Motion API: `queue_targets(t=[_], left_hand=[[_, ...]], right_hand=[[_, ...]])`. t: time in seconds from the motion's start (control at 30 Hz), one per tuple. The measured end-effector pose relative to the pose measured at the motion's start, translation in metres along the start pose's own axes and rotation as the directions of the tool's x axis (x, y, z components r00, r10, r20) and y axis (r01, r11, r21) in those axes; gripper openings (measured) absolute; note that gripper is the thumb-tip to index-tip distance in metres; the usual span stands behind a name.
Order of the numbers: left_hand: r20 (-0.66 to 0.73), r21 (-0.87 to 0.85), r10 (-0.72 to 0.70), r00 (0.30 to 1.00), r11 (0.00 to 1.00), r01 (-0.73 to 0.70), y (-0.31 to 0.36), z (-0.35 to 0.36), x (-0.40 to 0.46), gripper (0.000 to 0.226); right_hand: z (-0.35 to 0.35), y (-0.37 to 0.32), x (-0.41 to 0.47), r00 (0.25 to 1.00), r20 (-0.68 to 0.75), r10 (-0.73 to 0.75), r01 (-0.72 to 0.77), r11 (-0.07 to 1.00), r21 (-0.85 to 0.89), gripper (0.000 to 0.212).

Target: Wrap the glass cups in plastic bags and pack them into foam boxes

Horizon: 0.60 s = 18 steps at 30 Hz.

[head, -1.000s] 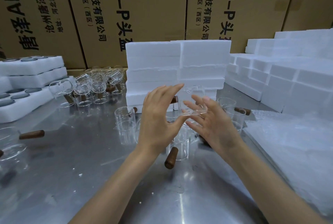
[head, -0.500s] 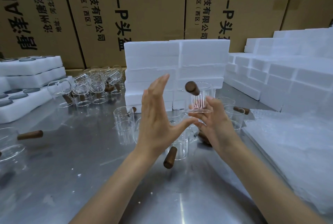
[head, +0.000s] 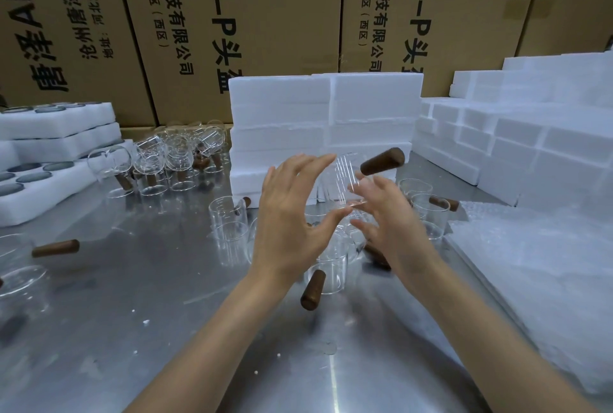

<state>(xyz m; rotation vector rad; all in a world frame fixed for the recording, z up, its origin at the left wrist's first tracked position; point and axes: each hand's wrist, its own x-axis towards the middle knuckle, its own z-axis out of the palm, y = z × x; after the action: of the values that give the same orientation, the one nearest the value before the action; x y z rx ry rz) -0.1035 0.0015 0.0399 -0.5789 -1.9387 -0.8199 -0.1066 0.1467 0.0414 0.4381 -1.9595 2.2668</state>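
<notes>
Both hands are up off the shiny steel table [head: 139, 329] with a clear glass cup [head: 346, 180] between them, its brown wooden handle [head: 382, 162] sticking out up and to the right past the fingertips. The left hand [head: 292, 223] has straight, spread fingers, thumb tip reaching across under the cup's bottom edge, so the palm presses the glass side rather than wrapping it. The right hand [head: 391, 220] has loosely bent fingers against the other side of the glass; it's blurry, so I can't tell if it's really pinching it or just touching. There may be thin film around the cup, but it's too see-through to be sure.

Right below the grip stand more clear cups with brown handles [head: 326, 275]. Straight behind it is a stack of white foam boxes [head: 325, 127]. Off to the right of the grip lies a pile of bubbly clear plastic bags [head: 537, 273]. Far left of the hands sit white foam trays with round holes [head: 49, 153], with a jumble of cups [head: 172, 160] beside them.
</notes>
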Motion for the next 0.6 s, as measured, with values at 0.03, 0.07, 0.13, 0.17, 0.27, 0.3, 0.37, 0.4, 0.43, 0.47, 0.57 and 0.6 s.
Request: queue_targets(t=[0.03, 0.07, 0.13, 0.17, 0.27, 0.3, 0.37, 0.4, 0.43, 0.47, 0.57, 0.6], left_hand=[[0.005, 0.019, 0.015, 1.0, 1.0, -0.015, 0.0004, 0.0001, -0.0004, 0.061], [0.015, 0.032, 0.026, 1.0, 0.999, -0.026, 0.0012, 0.0002, -0.0008, 0.061], [0.033, 0.025, 0.043, 0.999, 0.999, -0.043, 0.0027, 0.0006, -0.0009, 0.064], [0.045, -0.002, 0.046, 0.998, 0.999, -0.046, 0.0035, 0.001, -0.0007, 0.068], [0.119, -0.114, -0.005, 0.993, 0.993, 0.019, 0.0048, 0.0011, -0.0004, 0.094], [0.165, -0.134, -0.042, 0.985, 0.989, 0.065, 0.0051, 0.0011, -0.0014, 0.103], [0.266, -0.143, -0.127, 0.956, 0.975, 0.169, 0.0056, 0.0021, -0.0044, 0.113], [0.301, -0.139, -0.164, 0.94, 0.967, 0.213, 0.0057, 0.0028, -0.006, 0.115], [0.321, -0.141, -0.193, 0.927, 0.959, 0.248, 0.0056, 0.0032, -0.007, 0.114], [0.33, -0.154, -0.215, 0.919, 0.949, 0.277, 0.0056, 0.0034, -0.0072, 0.112], [0.321, -0.234, -0.271, 0.907, 0.906, 0.354, 0.0062, 0.0037, -0.0053, 0.1], [0.319, -0.257, -0.29, 0.902, 0.89, 0.377, 0.007, 0.0042, -0.0047, 0.096]], right_hand=[[-0.0001, 0.0005, -0.0005, 0.999, -0.007, -0.033, 0.033, 0.998, -0.045, 0.059], [-0.0003, 0.0013, -0.0011, 0.998, -0.014, -0.053, 0.052, 0.995, -0.082, 0.059], [-0.0013, 0.0025, -0.0012, 0.996, -0.042, -0.075, 0.07, 0.991, -0.116, 0.056], [-0.0022, 0.0029, -0.0009, 0.995, -0.051, -0.08, 0.075, 0.992, -0.102, 0.053], [-0.0038, 0.0018, 0.0007, 0.997, -0.044, -0.057, 0.055, 0.998, -0.033, 0.053], [-0.0042, 0.0009, 0.0015, 0.998, -0.044, -0.04, 0.04, 0.999, -0.001, 0.053], [-0.0056, -0.0007, 0.003, 0.999, -0.05, -0.006, 0.011, 0.995, 0.097, 0.046], [-0.0061, -0.0017, 0.0034, 0.999, -0.05, 0.012, -0.005, 0.989, 0.146, 0.045], [-0.0059, -0.0031, 0.0034, 0.998, -0.045, 0.031, -0.022, 0.982, 0.187, 0.046], [-0.0057, -0.0039, 0.0029, 0.998, -0.035, 0.046, -0.038, 0.976, 0.214, 0.047], [-0.0041, -0.0039, 0.001, 0.997, 0.017, 0.074, -0.076, 0.97, 0.233, 0.051], [-0.004, -0.0034, 0.0009, 0.996, 0.029, 0.081, -0.086, 0.971, 0.223, 0.053]])
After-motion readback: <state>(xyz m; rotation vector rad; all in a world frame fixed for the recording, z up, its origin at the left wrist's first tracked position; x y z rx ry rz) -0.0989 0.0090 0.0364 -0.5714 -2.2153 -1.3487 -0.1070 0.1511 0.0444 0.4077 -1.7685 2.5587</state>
